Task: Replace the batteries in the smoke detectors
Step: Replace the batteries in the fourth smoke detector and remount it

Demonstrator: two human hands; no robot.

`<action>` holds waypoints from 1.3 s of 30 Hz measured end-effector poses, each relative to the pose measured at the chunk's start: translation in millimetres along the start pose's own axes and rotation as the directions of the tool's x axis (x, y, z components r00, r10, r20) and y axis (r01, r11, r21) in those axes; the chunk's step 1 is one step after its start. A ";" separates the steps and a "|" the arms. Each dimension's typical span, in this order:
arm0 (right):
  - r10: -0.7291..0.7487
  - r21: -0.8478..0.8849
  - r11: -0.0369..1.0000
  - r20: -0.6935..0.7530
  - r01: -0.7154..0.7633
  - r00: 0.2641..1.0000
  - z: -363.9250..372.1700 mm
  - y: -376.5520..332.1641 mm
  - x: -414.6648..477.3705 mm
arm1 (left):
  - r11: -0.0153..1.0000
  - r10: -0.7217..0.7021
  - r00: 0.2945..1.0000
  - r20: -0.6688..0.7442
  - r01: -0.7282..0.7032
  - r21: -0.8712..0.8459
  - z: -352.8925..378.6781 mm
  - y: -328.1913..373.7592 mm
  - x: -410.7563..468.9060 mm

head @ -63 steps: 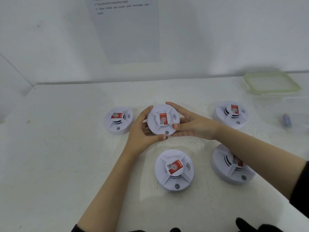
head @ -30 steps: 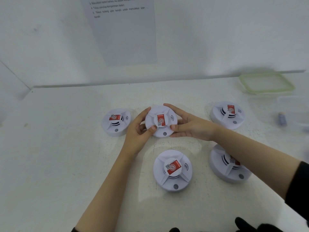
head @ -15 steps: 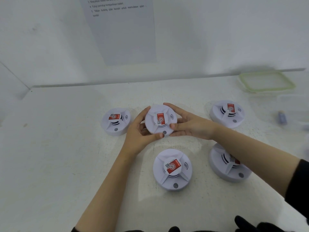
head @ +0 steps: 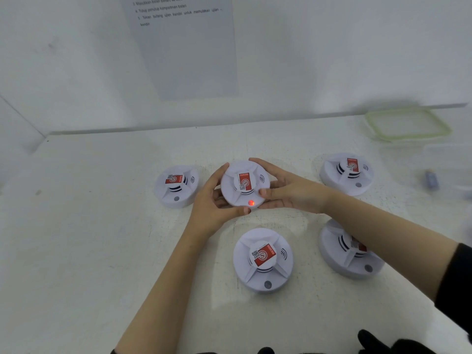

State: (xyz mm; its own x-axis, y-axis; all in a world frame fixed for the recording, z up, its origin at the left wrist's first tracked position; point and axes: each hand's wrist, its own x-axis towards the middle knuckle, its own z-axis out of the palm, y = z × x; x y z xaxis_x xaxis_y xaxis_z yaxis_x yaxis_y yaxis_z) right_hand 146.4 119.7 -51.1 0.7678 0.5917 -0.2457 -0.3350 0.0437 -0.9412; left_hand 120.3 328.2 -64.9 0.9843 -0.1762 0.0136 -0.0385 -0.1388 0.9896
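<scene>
White surface (head: 89, 251) w/ five smoke detectors, all face up. The one I'm working on, the held detector (head: 244, 183), is mid-back, just off the top, clasped btwn both hands: left hand (head: 212, 203) cups its left rim, thumb under the front edge; right hand (head: 288, 190) wraps the right rim. Its red light (head: 251, 202) glows, so I reckon it's self-testing; keep grip even, don't cover the light, then set it flat

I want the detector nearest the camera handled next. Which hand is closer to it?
Left, by a small margin. The left hand is just up-left of the nearest detector; the right hand is farther up-right. Both grip the lit detector.
</scene>
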 end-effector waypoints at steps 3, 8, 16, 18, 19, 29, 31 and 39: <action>0.001 0.004 1.000 -0.001 -0.001 1.000 0.0 -0.1 0.2 | 1.000 -0.002 1.000 -0.001 0.002 0.003 -0.2 -1.5 0.9; 0.006 -0.006 1.000 -0.005 -0.006 1.000 0.2 -0.4 0.1 | 1.000 0.002 1.000 0.016 -0.003 0.020 -1.3 -4.8 2.1; 0.015 -0.025 1.000 -0.005 -0.016 1.000 -0.6 -0.3 0.7 | 0.999 0.010 1.000 0.015 -0.011 0.030 -1.0 -8.2 3.1; 0.017 -0.029 0.999 -0.005 -0.017 1.000 -0.8 -0.4 0.8 | 0.999 0.014 1.000 0.014 -0.014 0.031 -0.9 -8.9 3.6; 0.018 -0.028 0.999 -0.006 -0.018 1.000 -0.7 -0.4 0.7 | 0.999 0.015 1.000 0.013 -0.016 0.030 -0.9 -9.1 3.9; -0.005 -0.294 0.956 -0.009 0.002 1.000 0.1 -11.7 -7.2 | 0.993 0.031 0.998 0.055 -0.037 0.109 -1.1 -5.4 7.7; -0.080 -0.487 0.873 -0.081 0.031 0.994 0.6 -19.6 -13.3 | 0.988 0.047 0.995 0.087 -0.059 0.141 1.3 -1.8 11.3; -0.133 -0.802 0.558 -0.342 -0.214 0.930 -26.5 -18.7 -36.8 | 0.938 0.138 0.952 0.272 -0.214 0.274 29.7 9.5 38.5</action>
State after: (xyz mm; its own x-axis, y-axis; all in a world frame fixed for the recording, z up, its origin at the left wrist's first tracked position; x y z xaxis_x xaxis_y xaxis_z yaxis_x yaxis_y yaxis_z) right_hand 138.9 75.8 -30.5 0.9455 0.2698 -0.1824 0.0863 -0.7476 -0.6586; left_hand 152.6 291.1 -59.3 0.8849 -0.4524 0.1106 -0.2944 -0.3593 0.8855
